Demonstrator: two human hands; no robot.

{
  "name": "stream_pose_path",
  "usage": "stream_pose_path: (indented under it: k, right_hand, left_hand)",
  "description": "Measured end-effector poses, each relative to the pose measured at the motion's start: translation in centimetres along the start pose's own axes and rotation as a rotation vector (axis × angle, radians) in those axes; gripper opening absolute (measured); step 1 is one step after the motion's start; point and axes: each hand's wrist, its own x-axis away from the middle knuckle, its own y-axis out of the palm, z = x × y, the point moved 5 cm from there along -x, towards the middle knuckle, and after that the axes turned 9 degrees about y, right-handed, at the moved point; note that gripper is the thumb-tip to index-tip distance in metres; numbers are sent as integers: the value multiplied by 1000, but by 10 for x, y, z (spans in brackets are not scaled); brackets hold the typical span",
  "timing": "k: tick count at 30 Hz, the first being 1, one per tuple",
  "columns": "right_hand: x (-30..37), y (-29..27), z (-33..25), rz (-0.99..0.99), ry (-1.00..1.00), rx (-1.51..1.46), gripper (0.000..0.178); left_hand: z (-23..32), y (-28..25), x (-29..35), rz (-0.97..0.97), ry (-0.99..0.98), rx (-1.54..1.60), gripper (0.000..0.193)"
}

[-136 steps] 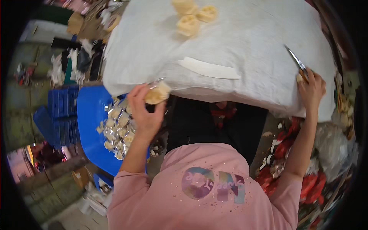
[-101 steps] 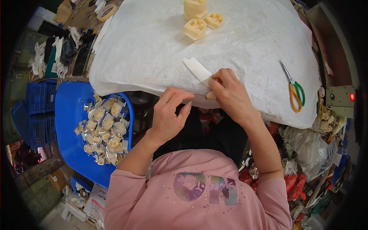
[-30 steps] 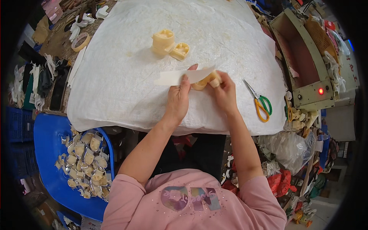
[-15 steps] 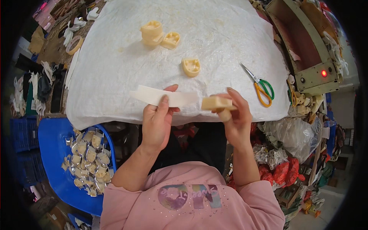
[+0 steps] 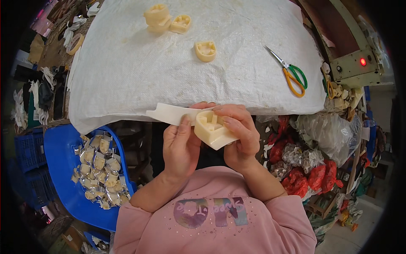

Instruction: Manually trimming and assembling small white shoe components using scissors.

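In the head view, the cream-coloured hollow plastic block (image 5: 211, 131) is near the middle, held just below the bench's front edge. Its open face is turned up, showing thin walls and inner ribs around recesses; one end is rounded, and a smooth, shiny outer corner points down toward 6 o'clock. A thin white flexible strip (image 5: 167, 113) reaches out from it toward 10 o'clock, its far end notched. A white end also shows at the block's 4 o'clock side; whether it belongs to the same strip I cannot tell.

The left hand (image 5: 182, 142) has its fingers closed on the strip, thumb on top, right beside the block. The right hand (image 5: 241, 131) has its fingers closed over the block's rim at 3 o'clock.

From the block, the bench covered in white woven plastic sheet (image 5: 139, 80) begins at 12 o'clock, its drooping edge just past the fingers. A matching cream block (image 5: 205, 51) sits there at 12, a cream cluster (image 5: 157, 17) farther off at 11, and scissors with orange and green handles (image 5: 295, 80) at 2. Broad bare sheet separates these from the edge. The blue plastic tub (image 5: 63, 182) of cream-and-silver pieces (image 5: 99, 161) stands at 8; red plastic bags (image 5: 316, 178) lie at 4.
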Motion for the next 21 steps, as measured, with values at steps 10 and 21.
stream_pose_path:
  k: [10, 21]
  right_hand:
    - [2, -7, 2, 8, -19, -3, 46]
    - [5, -5, 8, 29, -14, 157, 48]
  left_hand:
    - [0, 7, 5, -67, -2, -67, 45]
    - [-3, 5, 12, -58, 88, -251, 46]
